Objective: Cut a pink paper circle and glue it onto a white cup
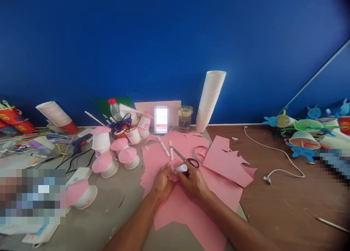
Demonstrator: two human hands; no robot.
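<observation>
In my left hand [163, 181], the fingers are closed on a small piece of pink paper [172, 175]. My right hand [194, 181] grips a white tube that looks like a glue stick [181, 168], its round end tipped up towards me. The tube's other end is over the pink paper, and I cannot make out whether it touches. Both hands are above large pink paper sheets [172, 216]. Just beyond them are scissors [191, 161] with dark handles, a marker with a yellow-green band [171, 151] and a white pen [163, 146].
White paper cups topped with pink discs [105, 165] stand to the left. At the back are a lit phone [161, 120], a glass jar [185, 119] and a tall cup stack [211, 99]. Cut pink paper [229, 161] and a white cable [287, 152] lie right.
</observation>
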